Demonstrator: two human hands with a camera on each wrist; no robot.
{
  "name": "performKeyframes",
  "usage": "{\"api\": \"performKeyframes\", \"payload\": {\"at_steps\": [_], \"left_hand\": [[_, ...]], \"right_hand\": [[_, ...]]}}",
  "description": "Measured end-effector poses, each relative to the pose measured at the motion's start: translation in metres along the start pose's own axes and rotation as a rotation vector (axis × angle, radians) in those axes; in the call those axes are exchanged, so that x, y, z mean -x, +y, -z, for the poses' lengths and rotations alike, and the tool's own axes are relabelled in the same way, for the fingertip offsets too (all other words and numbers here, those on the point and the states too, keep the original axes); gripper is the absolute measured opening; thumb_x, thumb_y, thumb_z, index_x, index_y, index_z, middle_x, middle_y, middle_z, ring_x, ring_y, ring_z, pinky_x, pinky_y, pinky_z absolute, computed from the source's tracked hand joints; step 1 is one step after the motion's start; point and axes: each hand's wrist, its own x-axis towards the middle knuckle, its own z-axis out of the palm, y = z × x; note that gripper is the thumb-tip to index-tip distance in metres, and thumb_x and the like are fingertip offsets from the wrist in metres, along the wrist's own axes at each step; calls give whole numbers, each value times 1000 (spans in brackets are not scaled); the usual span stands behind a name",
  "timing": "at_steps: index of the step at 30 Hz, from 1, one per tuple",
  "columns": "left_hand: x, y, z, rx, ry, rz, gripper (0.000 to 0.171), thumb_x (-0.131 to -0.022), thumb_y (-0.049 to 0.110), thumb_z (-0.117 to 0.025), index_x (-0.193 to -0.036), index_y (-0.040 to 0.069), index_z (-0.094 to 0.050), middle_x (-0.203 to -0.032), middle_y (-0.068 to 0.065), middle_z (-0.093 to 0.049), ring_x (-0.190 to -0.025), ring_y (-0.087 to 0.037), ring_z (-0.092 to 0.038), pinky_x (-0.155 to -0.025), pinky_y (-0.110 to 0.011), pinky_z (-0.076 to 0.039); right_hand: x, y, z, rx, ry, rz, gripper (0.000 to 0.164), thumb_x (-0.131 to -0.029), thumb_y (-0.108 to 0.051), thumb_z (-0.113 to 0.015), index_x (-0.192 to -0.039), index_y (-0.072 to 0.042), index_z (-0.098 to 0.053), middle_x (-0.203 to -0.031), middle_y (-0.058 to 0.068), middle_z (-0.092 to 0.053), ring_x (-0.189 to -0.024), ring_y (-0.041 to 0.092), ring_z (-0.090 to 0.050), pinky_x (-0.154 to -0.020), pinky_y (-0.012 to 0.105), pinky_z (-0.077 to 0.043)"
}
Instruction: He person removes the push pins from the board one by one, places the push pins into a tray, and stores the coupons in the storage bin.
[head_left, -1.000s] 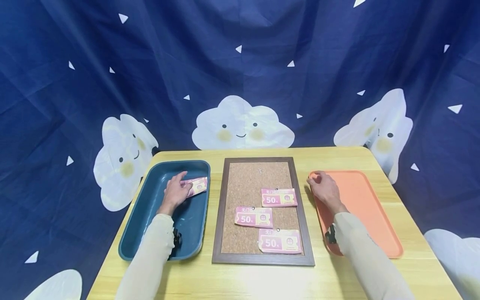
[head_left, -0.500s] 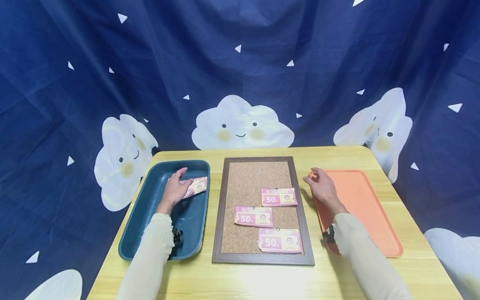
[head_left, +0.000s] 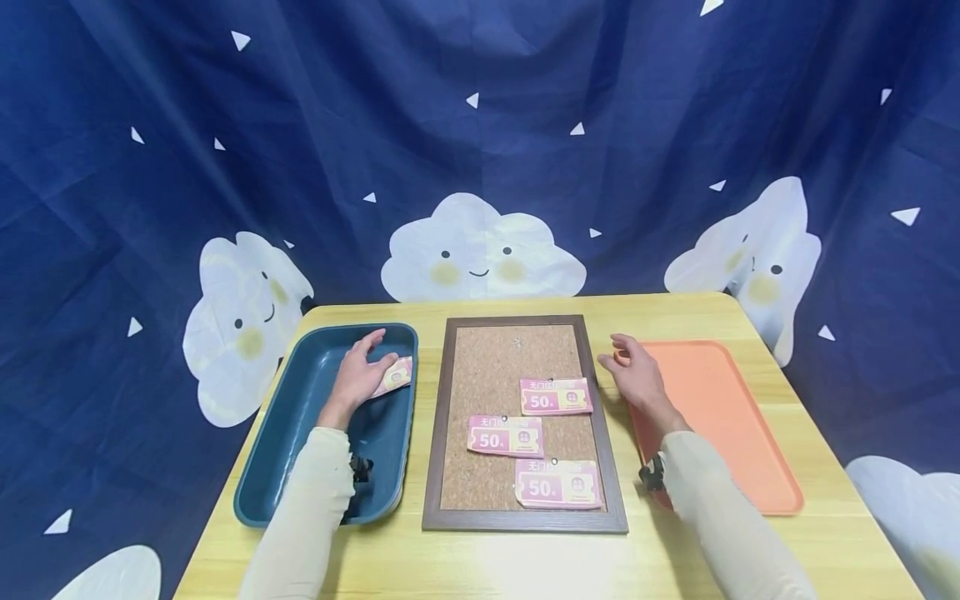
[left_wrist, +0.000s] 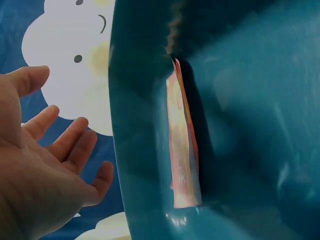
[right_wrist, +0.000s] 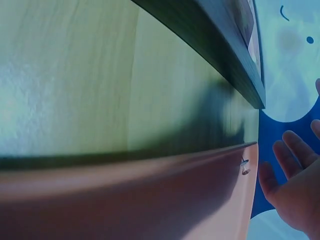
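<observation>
My left hand [head_left: 354, 382] hovers over the dark teal basin [head_left: 251, 483], fingers spread and thumb out. A small stack of pink and yellow coupons [head_left: 396, 377] lies in the basin at its right wall, partly covered by the thumb. In the left wrist view the coupons [left_wrist: 183, 145] rest apart from the hand [left_wrist: 50, 165], which holds nothing. Over the upper left corner of the orange tray [head_left: 720, 425] is my right hand [head_left: 636, 377], its fingers loosely extended. A clear push pin [right_wrist: 245, 166] lies in the tray near those fingers, as the right wrist view shows.
Between basin and tray lies a cork board [head_left: 487, 358] in a brown frame [head_left: 438, 433]. Three coupons marked 50 [head_left: 557, 397] are pinned on it. Everything stands on a light wooden table [head_left: 525, 571], with a blue cloud-print curtain [head_left: 480, 150] behind.
My left hand has drifted right above the coupons, its fingers lifting away from them. The right hand has moved slightly left, and its fingers have loosened. The pinned coupons stay put.
</observation>
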Motion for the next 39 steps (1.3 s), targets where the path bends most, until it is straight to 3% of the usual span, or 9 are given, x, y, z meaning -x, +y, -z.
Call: {"api": "performKeyframes", "payload": {"at_steps": [10,15,23,29,39], "left_hand": [[4,17,-3,21,-20,-31,62,-94,37,-58,-149,22,-35,-151,-11,-40,-139,-32,-36,-110,-55,-32],[6,27,-5,15,-16,-69,60,-95,37,-58,-149,22,-36,-150,-10,-42,-139,-31,-36,-110,-59,-27],[8,44,-14,29,-28,-111,59,-95,34,-58,-148,20,-37,-148,-10,-43,-137,-31,-37,-110,-54,-32],[6,56,-24,38,-60,-130,59,-95,37,-57,-148,24,-37,-148,-7,-42,-137,-30,-39,-106,-54,-38],[8,61,-42,32,-65,-153,57,-95,37,-58,-147,23,-39,-145,-8,-45,-135,-30,-41,-108,-54,-35]], "right_hand": [[1,-6,-6,8,-11,19,61,-93,-42,-58,-144,-16,-41,-146,15,-47,-131,37,-47,-105,55,-36],[2,-9,-9,-2,-17,16,61,-93,-40,-59,-145,-16,-40,-146,14,-46,-131,38,-46,-106,55,-36],[6,-15,-13,4,-35,42,61,-94,-39,-58,-146,-15,-39,-145,16,-47,-131,38,-46,-106,55,-37],[6,-18,-17,18,-20,63,59,-92,-36,-60,-144,-13,-42,-138,18,-52,-126,39,-51,-106,56,-36],[8,-28,-36,65,-55,81,56,-92,-35,-60,-142,-13,-44,-136,16,-55,-126,36,-52,-106,55,-36]]}}
